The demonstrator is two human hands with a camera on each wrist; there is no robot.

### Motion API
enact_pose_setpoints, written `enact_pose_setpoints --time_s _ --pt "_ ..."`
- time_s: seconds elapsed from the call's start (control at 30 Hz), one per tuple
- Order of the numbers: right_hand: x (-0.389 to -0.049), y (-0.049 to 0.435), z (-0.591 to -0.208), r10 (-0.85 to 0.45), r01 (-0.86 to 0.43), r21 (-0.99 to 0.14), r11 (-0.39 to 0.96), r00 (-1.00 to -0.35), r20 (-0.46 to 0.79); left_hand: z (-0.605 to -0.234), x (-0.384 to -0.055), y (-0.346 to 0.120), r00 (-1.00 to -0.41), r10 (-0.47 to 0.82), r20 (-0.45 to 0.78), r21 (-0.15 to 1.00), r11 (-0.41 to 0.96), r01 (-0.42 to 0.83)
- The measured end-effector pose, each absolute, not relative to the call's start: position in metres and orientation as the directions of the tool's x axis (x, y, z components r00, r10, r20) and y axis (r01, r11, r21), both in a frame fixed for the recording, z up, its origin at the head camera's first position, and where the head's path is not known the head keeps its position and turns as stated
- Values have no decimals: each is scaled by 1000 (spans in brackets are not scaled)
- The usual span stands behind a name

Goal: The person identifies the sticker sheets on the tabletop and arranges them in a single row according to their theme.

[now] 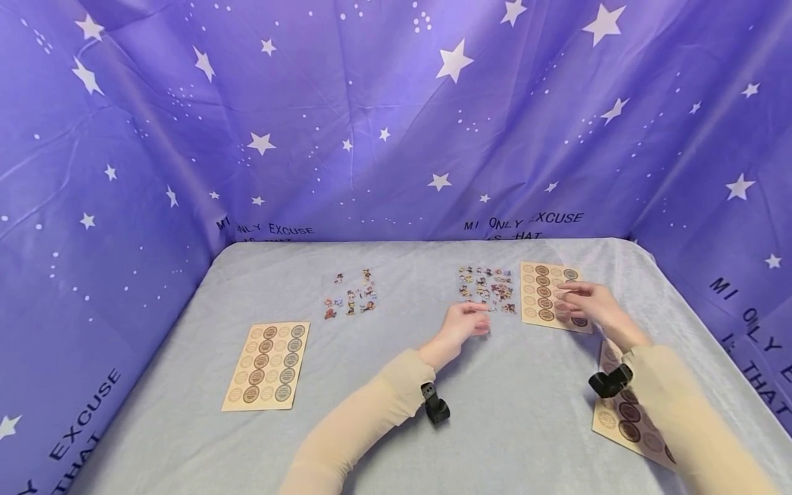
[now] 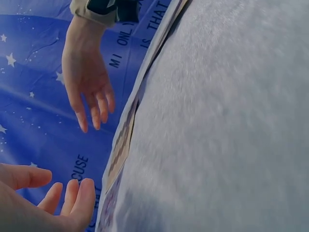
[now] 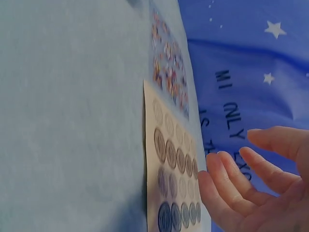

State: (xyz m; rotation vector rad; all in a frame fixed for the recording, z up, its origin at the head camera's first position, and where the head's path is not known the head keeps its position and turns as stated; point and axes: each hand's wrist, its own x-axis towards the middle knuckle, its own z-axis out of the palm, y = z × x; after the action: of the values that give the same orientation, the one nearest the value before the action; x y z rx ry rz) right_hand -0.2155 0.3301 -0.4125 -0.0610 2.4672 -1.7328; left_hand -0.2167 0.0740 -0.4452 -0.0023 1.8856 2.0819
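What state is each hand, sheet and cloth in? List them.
Left hand: empty, fingers relaxed
Right hand: empty, fingers relaxed
Left card sheet: flat, uncovered
Far right card sheet: flat, partly hidden
Near right card sheet: lying, partly hidden
Left clear sheet: flat, sparser
Right clear sheet: flat, fuller
Curtain: hanging, creased
Tablecloth: spread

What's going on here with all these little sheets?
Someone has both arms over a grey table. Their left hand is near a clear sheet of tiny pictures, their right hand above a tan sheet of round prints; both look empty. A second tan sheet is partly hidden by the right sleeve. Another clear sheet and a third tan sheet lie to the left.
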Motion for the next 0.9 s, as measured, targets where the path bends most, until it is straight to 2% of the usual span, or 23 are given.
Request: enact_pose_setpoints --time_s 0.23,0.33,0.43,0.7,0.9 --pt "-245 368 -452 18 118 -966 232 -993 -117 -432 -209 91 -934 210 -289 938 -133 -321" --pt "-251 375 -461 8 86 -968 236 -996 -87 -421 -202 93 -936 213 -281 938 -146 -315" --pt "-254 378 -461 26 84 -966 244 -996 -80 -419 -199 97 -940 197 -280 937 -156 -312" --pt "-259 381 -462 126 69 -952 297 -992 -33 -446 -212 119 -940 146 -308 919 -210 -334" --pt "-246 364 -437 176 81 -948 308 -984 -27 -448 -213 126 -940 112 -323 924 -180 -339"
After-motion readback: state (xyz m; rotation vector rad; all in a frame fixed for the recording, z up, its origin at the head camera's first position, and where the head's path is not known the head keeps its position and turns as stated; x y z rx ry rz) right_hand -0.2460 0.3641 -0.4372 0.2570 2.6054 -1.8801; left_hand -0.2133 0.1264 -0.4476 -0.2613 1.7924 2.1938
